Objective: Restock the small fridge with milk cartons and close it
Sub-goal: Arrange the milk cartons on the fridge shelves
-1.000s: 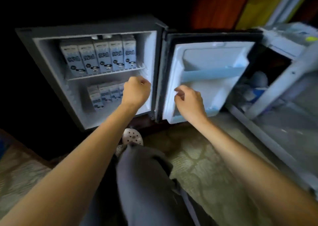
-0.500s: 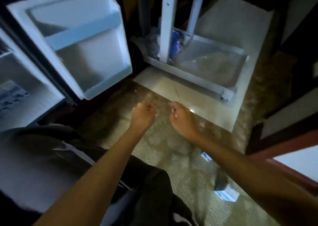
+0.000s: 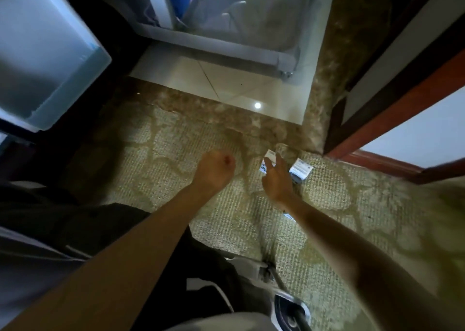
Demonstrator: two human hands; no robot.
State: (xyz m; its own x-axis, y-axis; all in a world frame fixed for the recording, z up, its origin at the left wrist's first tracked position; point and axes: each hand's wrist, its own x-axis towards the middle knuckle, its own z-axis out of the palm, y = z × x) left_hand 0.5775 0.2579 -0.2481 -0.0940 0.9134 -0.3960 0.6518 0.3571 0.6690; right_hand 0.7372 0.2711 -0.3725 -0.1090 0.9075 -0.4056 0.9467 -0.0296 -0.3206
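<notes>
The open fridge door (image 3: 50, 66), white with a pale shelf lip, fills the upper left; the fridge's inside is out of view. Small white and blue milk cartons lie on the patterned carpet: one (image 3: 267, 157) partly under my right fingers, a second (image 3: 301, 169) just right of it, and a corner of a third (image 3: 289, 216) peeks from under my right forearm. My right hand (image 3: 276, 182) is spread over the first carton; contact is unclear. My left hand (image 3: 215, 170) hovers to the left of the cartons, curled in a fist and holding nothing.
A grey wheeled rack (image 3: 226, 46) with a blue object stands on white tiles (image 3: 226, 86) beyond the carpet edge. A reddish wooden door frame (image 3: 402, 99) borders the right side. My dark-trousered legs (image 3: 75, 230) fill the lower left.
My view swung from the fridge's stocked shelves down and right to the carpet. Both hands left the fridge, and the right hand has uncurled and now spreads over the cartons.
</notes>
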